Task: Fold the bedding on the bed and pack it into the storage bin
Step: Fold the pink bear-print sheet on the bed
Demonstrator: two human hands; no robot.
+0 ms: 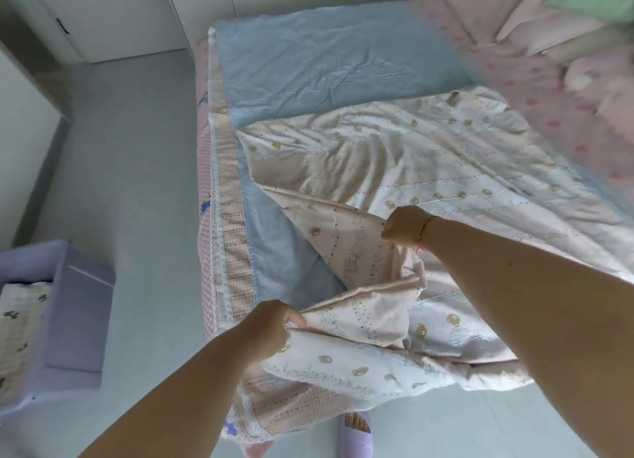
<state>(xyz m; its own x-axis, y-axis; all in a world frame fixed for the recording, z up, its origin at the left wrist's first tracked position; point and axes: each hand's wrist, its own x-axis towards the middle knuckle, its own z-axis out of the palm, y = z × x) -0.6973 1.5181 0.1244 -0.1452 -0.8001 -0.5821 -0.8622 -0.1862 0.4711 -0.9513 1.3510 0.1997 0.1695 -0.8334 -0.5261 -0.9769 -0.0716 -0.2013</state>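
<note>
A pale pink and white quilt with a small bear print (411,162) lies crumpled across the near half of the bed (212,190). My left hand (271,327) pinches a bunched edge of the quilt near the bed's front corner. My right hand (406,226) grips a fold of the same quilt farther in, its fingers curled under. A light blue blanket (326,63) is spread flat beneath, toward the far end. The lilac storage bin (79,306) stands on the floor at the left, its lid open, with a folded cactus-print cloth (17,317) inside.
Pink pillows (535,29) and a green one (593,1) are piled at the bed's far right. Grey floor (137,149) runs between the bin and the bed. White wardrobe doors (113,15) stand at the back. My foot in a lilac slipper (356,433) is by the bed's corner.
</note>
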